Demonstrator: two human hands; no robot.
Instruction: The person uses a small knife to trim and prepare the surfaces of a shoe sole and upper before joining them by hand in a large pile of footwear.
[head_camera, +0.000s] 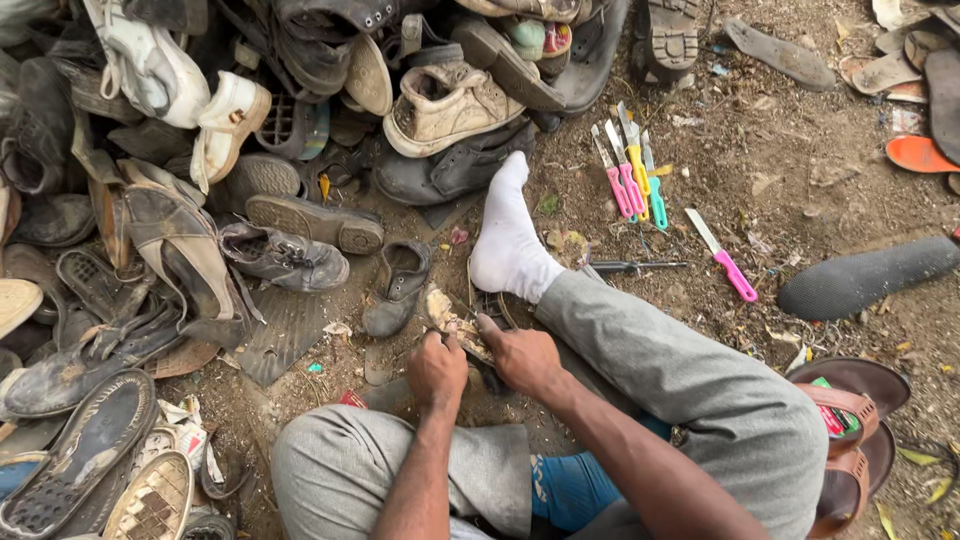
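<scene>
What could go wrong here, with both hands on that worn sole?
1. Left hand and right hand crowd the worn sole; any blade between them, not clearly visible, might nick a finger.
2. The white-socked foot lies just past the sole, so a slip could reach it.

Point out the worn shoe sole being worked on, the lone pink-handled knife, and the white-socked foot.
worn shoe sole (452, 322), head view, on its pale upper end.
pink-handled knife (735, 274), head view, on the pink handle.
white-socked foot (508, 240), head view, on the sock's middle.
</scene>
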